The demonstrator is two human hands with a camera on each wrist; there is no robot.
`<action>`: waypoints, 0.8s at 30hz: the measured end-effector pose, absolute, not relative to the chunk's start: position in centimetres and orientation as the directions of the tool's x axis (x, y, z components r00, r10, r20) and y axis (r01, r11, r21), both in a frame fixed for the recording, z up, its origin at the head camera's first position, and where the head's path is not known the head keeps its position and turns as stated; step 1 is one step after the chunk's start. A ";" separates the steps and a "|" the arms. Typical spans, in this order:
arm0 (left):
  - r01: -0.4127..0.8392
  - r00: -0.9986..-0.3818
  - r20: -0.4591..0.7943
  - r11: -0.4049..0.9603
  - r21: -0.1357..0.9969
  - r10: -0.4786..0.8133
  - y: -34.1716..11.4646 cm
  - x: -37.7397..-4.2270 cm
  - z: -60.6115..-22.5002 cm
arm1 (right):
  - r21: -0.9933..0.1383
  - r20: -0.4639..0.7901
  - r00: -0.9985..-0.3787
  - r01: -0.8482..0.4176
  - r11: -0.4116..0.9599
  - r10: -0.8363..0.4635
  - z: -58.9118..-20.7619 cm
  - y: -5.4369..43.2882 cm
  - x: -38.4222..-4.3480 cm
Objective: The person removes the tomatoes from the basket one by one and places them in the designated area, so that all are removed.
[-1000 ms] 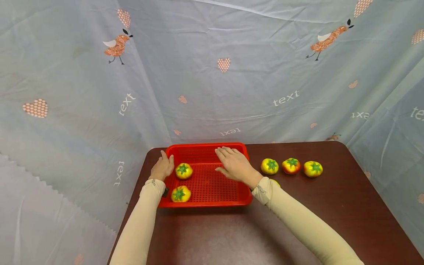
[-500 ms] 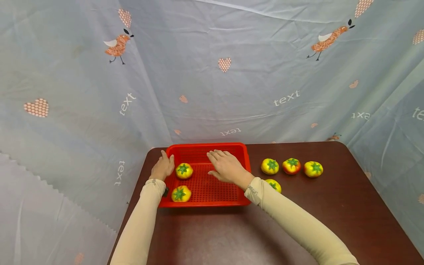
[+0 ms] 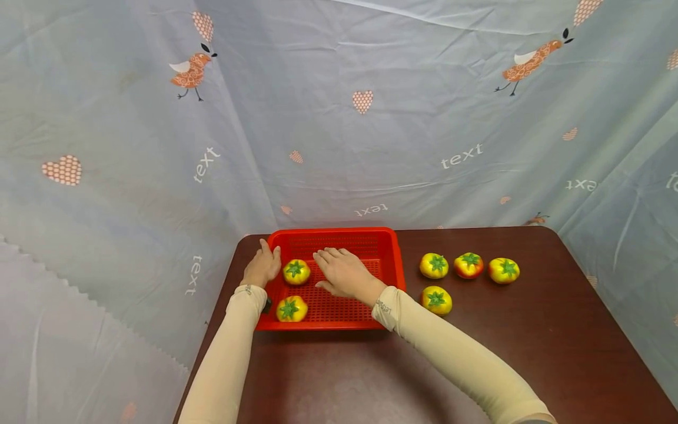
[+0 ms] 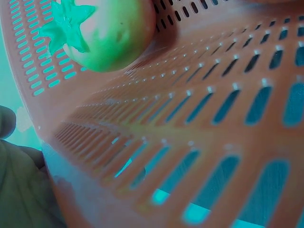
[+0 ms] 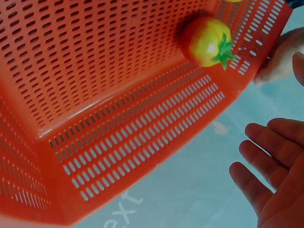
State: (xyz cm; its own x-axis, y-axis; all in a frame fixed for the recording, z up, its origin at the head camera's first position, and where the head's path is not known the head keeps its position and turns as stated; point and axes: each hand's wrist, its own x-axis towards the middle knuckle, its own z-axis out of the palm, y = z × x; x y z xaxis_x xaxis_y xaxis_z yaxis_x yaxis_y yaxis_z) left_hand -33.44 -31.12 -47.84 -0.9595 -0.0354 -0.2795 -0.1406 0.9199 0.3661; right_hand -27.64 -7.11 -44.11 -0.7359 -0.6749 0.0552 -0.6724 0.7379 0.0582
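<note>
A red plastic basket (image 3: 339, 325) with slotted walls stands on the dark table. Two yellow tomatoes with green star-shaped tops lie inside along its left side, a far tomato (image 3: 296, 272) and a near tomato (image 3: 292, 308). My left hand (image 3: 262, 266) rests against the outside of the basket's left rim, fingers extended and thumb apart. Over the basket's middle, my right hand (image 3: 346, 275) hovers with straight fingers and holds nothing. In the right wrist view its fingers (image 5: 266, 161) are spread a little, and the far tomato (image 5: 209, 42) shows inside the basket.
Right of the basket, three tomatoes stand in a row: a yellow one (image 3: 434, 266), a redder one (image 3: 468, 265) and another yellow one (image 3: 504, 270). A further tomato (image 3: 436, 300) lies nearer. A grey patterned curtain (image 3: 328, 118) hangs behind and beside the table (image 3: 503, 347).
My right hand has moved left over the basket, from its right part toward the middle. The nearer tomato on the table has come out from behind the right sleeve. The left hand stays put.
</note>
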 end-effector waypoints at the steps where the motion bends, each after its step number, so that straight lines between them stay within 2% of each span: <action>1: -0.138 -0.960 -0.278 0.920 0.366 -0.034 -31.1 -33.4 -47.8 | 0.064 0.053 -0.735 -0.673 0.737 -0.676 -44.2 -7.3 -27.6; 24: -0.138 -0.958 -0.285 0.924 0.358 -0.033 -31.0 -33.6 -48.0 | 0.132 -0.040 -0.707 -0.704 0.698 -0.706 -46.2 -11.2 -27.8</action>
State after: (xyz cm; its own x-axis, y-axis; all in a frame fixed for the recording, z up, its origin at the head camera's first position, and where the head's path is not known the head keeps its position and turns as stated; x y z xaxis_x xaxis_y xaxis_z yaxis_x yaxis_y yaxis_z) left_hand -33.62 -31.03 -47.97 -0.9579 -0.0332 -0.2852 -0.1385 0.9235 0.3576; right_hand -27.75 -11.20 -46.20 -0.7074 -0.7057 -0.0397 -0.7038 0.6981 0.1316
